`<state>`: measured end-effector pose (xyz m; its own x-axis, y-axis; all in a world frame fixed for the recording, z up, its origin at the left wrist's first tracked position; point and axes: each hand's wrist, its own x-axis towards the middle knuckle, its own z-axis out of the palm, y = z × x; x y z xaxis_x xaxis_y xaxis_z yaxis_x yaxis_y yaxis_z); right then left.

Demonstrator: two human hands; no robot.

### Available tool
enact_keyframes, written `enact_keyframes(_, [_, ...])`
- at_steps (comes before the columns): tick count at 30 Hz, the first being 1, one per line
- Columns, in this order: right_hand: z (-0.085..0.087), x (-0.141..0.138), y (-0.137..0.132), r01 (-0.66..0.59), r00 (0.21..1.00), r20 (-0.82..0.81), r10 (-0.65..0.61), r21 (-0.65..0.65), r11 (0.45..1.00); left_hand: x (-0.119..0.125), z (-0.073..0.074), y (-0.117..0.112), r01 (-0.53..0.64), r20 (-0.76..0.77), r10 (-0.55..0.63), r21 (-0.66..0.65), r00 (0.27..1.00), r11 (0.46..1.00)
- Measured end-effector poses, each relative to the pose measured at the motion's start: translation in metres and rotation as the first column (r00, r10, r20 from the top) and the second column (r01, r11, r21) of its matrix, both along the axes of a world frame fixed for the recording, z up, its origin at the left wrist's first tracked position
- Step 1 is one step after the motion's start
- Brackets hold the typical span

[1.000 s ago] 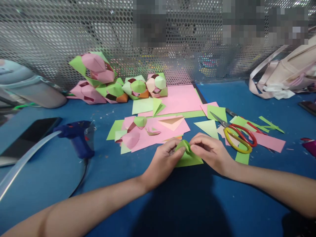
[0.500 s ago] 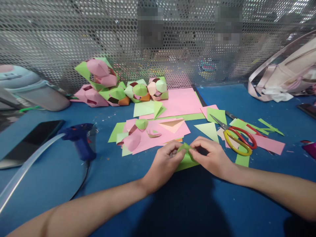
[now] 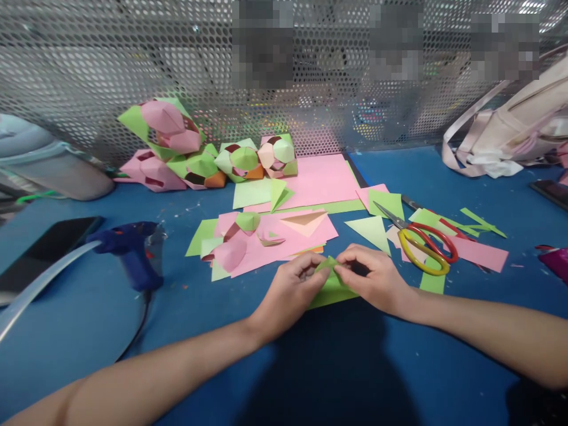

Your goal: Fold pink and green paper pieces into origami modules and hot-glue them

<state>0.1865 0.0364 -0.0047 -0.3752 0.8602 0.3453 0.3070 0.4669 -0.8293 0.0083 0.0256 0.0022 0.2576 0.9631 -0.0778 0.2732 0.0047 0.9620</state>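
Observation:
A green paper piece point(image 3: 332, 286) lies on the blue table point(image 3: 337, 361) in front of me, partly folded up at its top. My left hand point(image 3: 290, 293) pinches its left side with curled fingers. My right hand point(image 3: 371, 278) pinches the raised fold from the right. The two hands meet over the paper's top corner. Just beyond them lie loose pink sheets point(image 3: 284, 236) and a light green paper triangle point(image 3: 371, 232).
Scissors point(image 3: 419, 244) with red and yellow handles lie on paper scraps at the right. A blue glue gun point(image 3: 128, 251) and a dark phone point(image 3: 42, 251) sit at the left. Folded pink-and-green paper shapes point(image 3: 199, 154) line the perforated metal screen point(image 3: 133, 65). A pale bag point(image 3: 515, 130) rests at far right.
Both hands stay on the green paper, working the fold at its top; the fingers have shifted slightly. The view has moved a little.

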Motion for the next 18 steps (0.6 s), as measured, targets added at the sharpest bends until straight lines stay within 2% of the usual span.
enact_keyframes(7, [-0.0111,0.0021,0.0044,-0.03,0.999,-0.048,0.027,-0.058,0.998,-0.0034,-0.0052,0.002,0.025,0.016,-0.025,0.002,1.0,1.0])
enact_keyframes(12, [-0.0114,0.0018,0.0043,-0.037,0.996,-0.087,0.035,-0.022,0.999,-0.0033,-0.0051,0.0003,0.022,0.094,-0.02,-0.02,0.995,1.0])
enact_keyframes(18, [-0.009,0.0021,0.003,-0.015,0.996,-0.085,0.018,0.029,0.999,-0.0035,-0.0063,0.0009,0.039,0.058,-0.04,0.016,0.998,0.999])
